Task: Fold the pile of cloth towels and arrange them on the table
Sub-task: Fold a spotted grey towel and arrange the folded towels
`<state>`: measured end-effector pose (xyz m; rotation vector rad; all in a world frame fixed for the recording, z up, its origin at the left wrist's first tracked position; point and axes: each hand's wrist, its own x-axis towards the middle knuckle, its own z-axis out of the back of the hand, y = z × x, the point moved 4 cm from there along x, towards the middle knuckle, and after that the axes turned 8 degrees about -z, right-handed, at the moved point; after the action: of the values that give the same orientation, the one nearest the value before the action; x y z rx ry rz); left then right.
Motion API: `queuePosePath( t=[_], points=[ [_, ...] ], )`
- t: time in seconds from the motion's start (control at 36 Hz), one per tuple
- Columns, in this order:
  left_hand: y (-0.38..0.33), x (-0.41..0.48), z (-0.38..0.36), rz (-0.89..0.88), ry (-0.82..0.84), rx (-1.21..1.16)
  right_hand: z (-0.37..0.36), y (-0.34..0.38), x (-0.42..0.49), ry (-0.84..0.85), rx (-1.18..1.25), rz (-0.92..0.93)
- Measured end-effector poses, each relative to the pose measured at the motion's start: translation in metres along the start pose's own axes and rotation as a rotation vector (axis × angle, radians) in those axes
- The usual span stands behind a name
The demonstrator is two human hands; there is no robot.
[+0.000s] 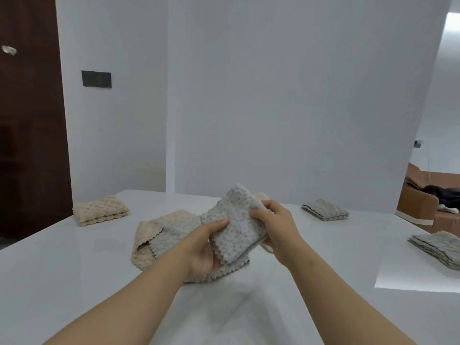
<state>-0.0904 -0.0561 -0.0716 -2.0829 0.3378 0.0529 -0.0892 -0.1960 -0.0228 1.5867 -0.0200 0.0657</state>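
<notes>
Head-camera view down over a white table [74, 282], with 2 bare forearms reaching in from the bottom edge.

Between the 2 hands, a grey towel [236, 230] with a nubby dotted surface and scalloped edges. Folded to a narrow rectangle, lifted clear of the table and tilted, far end higher than near end.

Left hand [202, 247] gripping the towel's left side, thumb pressed on the upper face, fingers curled underneath. Right hand [276, 226] gripping the right side, fingers curled round the edge, fingertips on the upper face.

Directly below and behind the held towel, at the table's centre, a loose pile of unfolded towels [174, 232]. At its left, a crumpled beige towel [144, 245], partly covered by grey cloth.

3 folded stacks elsewhere on the table, all well apart from the pile:
- a beige stack [100, 210] near the far left corner
- a small grey stack [324, 209] toward the far right
- a larger grey stack [438, 247] at the right edge, partly cut off by the frame

Behind the table, a plain white wall [273, 95]. At far left, a dark wooden door [29, 120], with a dark rectangular plate [96, 79] on the wall beside it. At far right, past the wall's end, part of a brown sofa [415, 202].
</notes>
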Motion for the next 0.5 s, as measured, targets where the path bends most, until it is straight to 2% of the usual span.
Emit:
queuePosePath(
  t=[0.06, 0.11, 0.19, 0.28, 0.42, 0.5],
  points=[
    [-0.011, 0.008, 0.006, -0.15, -0.161, 0.125, 0.0, -0.008, 0.004, -0.008, -0.016, -0.036],
    [-0.022, 0.017, 0.02, -0.296, -0.312, 0.364, -0.001, -0.018, 0.01, -0.016, -0.069, -0.081],
    [-0.032, 0.029, 0.032, -0.426, -0.317, 0.718, -0.007, -0.033, 0.023, 0.003, -0.165, -0.122],
    [-0.041, 0.045, 0.042, -0.469, -0.306, 0.886, -0.014, -0.04, 0.041, 0.006, -0.23, -0.112],
    [-0.06, 0.078, 0.062, -0.374, -0.314, 0.918, -0.03, -0.047, 0.082, 0.02, -0.275, -0.094],
    [-0.075, 0.094, 0.07, -0.238, -0.214, 0.932, -0.039, -0.049, 0.113, 0.019, -0.314, -0.077]
  ],
)
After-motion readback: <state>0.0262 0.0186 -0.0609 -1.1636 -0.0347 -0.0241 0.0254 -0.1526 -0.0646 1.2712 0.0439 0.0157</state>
